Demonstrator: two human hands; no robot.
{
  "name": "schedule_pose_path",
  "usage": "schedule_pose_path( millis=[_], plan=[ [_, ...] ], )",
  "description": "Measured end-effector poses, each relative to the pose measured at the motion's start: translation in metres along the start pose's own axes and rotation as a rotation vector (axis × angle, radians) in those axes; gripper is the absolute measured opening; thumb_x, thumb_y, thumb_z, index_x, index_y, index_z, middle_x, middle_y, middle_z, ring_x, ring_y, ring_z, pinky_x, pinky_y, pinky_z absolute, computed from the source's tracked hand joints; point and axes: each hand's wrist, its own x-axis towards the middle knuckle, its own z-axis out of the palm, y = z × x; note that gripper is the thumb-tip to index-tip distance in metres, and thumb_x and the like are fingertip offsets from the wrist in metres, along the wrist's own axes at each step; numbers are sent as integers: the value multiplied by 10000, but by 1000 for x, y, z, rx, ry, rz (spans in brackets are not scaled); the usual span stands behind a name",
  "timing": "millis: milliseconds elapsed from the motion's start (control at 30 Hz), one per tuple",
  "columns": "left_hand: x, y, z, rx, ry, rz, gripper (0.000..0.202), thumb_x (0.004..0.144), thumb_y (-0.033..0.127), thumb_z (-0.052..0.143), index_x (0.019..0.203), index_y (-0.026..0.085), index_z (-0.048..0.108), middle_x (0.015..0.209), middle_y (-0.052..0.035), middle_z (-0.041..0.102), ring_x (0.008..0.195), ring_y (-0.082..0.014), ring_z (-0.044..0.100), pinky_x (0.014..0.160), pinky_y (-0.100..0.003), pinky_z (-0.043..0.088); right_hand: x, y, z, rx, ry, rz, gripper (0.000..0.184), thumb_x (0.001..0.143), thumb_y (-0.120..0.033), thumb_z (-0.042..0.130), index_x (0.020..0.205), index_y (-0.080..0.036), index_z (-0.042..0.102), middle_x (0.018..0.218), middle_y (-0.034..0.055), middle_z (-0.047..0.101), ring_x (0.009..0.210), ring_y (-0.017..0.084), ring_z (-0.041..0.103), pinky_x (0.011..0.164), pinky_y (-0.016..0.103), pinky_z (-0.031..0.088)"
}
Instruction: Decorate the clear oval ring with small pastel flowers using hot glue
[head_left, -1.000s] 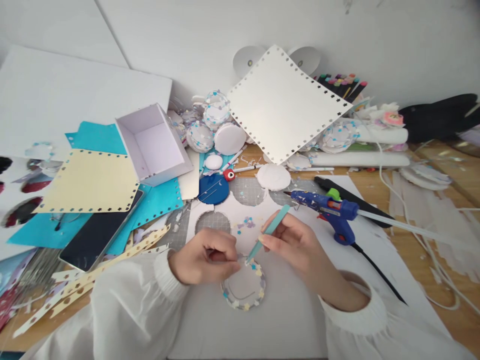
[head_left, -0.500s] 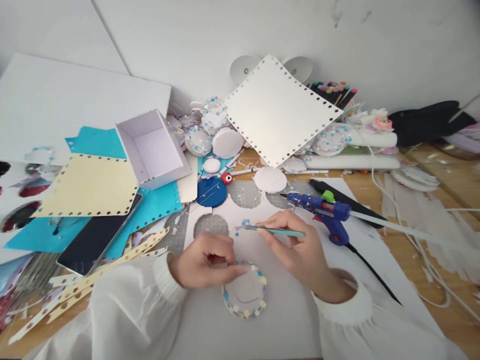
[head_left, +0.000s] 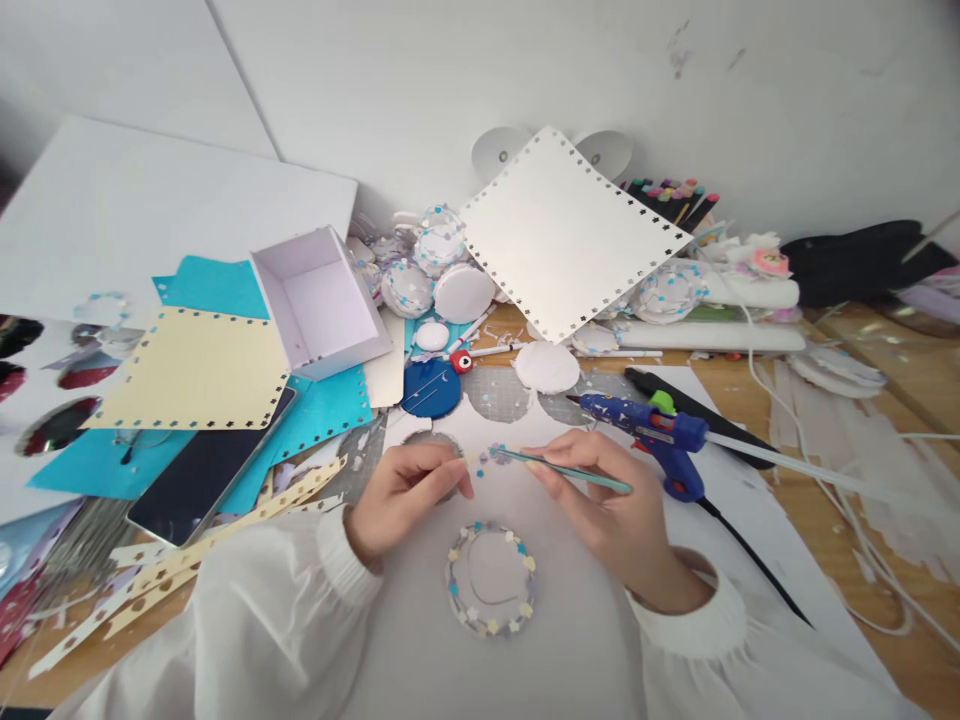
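My right hand [head_left: 600,495] is closed on teal tweezers [head_left: 570,470], their tip pointing left into a small pile of punched paper flowers [head_left: 491,458] on the white sheet [head_left: 570,640]. My left hand [head_left: 409,490] rests just left of that pile with fingers curled, fingertips near the flowers; what they pinch, if anything, is too small to see. Below both hands lies a white paper disc [head_left: 489,578] rimmed with small blue and yellow flowers, untouched.
A blue glue gun [head_left: 660,435] lies right of my right hand, its cord trailing right. A white open box [head_left: 319,300], punched cream card [head_left: 199,368], teal paper, a dark tablet [head_left: 202,470], decorated discs [head_left: 409,285], a large punched white card [head_left: 570,235] and markers crowd the back.
My left hand has lifted off the disc and moved up toward the flower pile. The tweezers swung from the disc's rim to lie flat, tip at the pile.
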Motion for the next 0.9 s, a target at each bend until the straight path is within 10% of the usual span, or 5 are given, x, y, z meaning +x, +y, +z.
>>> schedule_pose_path(
  millis=[900],
  plan=[
    [-2, -8, -1, -192, 68, -186, 328, 890, 353, 538, 725, 124, 705, 561, 25, 389, 514, -89, 302, 518, -290, 191, -1, 11, 4, -156, -39, -25, 124, 817, -123, 634, 798, -238, 591, 828, 22, 706, 822, 173, 678, 723, 290, 529]
  ],
)
